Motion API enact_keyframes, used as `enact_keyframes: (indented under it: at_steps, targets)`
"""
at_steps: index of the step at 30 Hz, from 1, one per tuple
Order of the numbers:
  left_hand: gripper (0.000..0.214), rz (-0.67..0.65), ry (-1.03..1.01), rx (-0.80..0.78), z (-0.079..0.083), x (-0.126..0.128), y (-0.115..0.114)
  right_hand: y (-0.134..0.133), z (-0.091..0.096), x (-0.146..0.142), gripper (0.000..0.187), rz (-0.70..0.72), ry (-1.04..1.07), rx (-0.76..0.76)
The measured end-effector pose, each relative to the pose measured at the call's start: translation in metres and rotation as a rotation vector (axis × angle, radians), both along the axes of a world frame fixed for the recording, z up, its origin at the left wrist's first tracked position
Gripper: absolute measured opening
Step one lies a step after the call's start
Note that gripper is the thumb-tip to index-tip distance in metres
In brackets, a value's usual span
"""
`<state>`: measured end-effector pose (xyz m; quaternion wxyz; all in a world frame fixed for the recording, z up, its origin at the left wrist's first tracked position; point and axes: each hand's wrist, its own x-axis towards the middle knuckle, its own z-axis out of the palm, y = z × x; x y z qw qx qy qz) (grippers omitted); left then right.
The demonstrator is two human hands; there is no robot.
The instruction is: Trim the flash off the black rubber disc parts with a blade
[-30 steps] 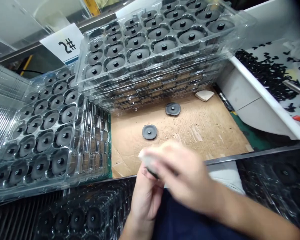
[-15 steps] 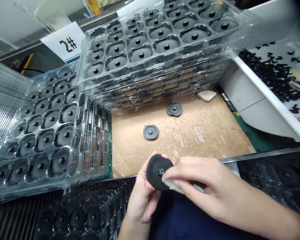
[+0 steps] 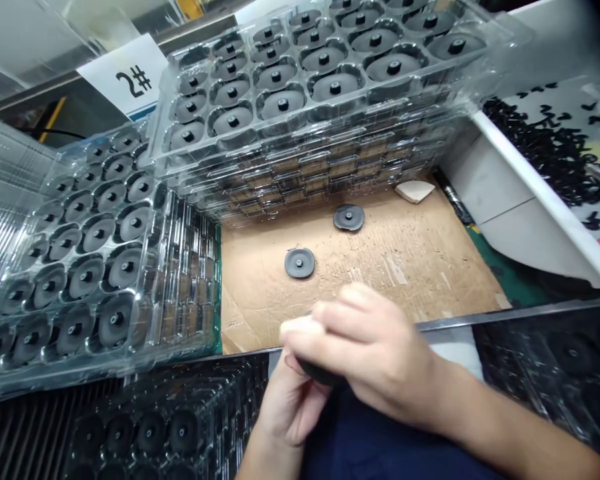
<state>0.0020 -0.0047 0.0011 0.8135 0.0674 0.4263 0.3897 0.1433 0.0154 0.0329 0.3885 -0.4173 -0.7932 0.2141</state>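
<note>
My left hand [image 3: 290, 407] is closed round the edge of a dark rubber disc [image 3: 320, 373], only the lower part of which shows. Over the disc's face lies my right hand [image 3: 365, 353], its fingers curled and smeared by motion. The white cloth that it pinched a moment ago is hidden by the fingers now. Beyond my hands, two similar discs with small raised centres lie apart on cardboard: a nearer disc [image 3: 300, 263] and a farther disc [image 3: 349, 217] with an uneven lower edge.
Stacked clear trays [image 3: 260, 150] of discs stand at the back, and another tray stack [image 3: 145, 267] at the left. A white bin [image 3: 545, 200] at the right holds small black parts [image 3: 555, 147]. A pale wedge-shaped piece [image 3: 414, 191] lies on the cardboard [image 3: 260, 307].
My right hand has moved left and up across the disc, covering most of it and hiding the cloth. The left hand keeps its hold; the view has shifted slightly.
</note>
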Motion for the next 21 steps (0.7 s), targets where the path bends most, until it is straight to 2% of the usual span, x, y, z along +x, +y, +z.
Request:
enact_keyframes:
  at_steps: [2,3,5,8,12,14,18,21]
  targets:
    - [0.032,0.012,-0.027,0.004,-0.002,-0.001,-0.001,0.005,-0.002,0.002,0.032,0.145,0.125,0.025]
    - [0.034,0.013,-0.049,0.008,-0.002,-0.002,-0.001,0.008,-0.004,0.005,0.03,0.149,0.166,-0.015]
    - [0.04,0.002,-0.09,0.02,0.0,-0.005,0.0,0.013,-0.014,0.014,0.024,0.011,0.138,-0.11]
    - [0.043,-0.021,-0.144,0.044,0.002,-0.01,0.002,0.008,-0.044,0.029,0.02,-0.209,-0.022,-0.225]
    - [0.04,0.024,-0.155,0.016,0.0,-0.013,0.004,-0.015,-0.095,0.033,0.026,-0.284,-0.114,-0.317]
    - [0.042,0.071,-0.144,-0.015,-0.003,-0.012,0.005,-0.027,-0.113,0.03,0.031,-0.36,-0.135,-0.311]
    - [0.044,0.138,-0.117,-0.075,-0.005,-0.008,0.01,-0.04,-0.123,0.022,0.035,-0.419,-0.193,-0.318]
    - [0.045,0.141,-0.099,-0.079,-0.005,-0.006,0.011,-0.032,-0.123,0.019,0.039,-0.396,-0.225,-0.325]
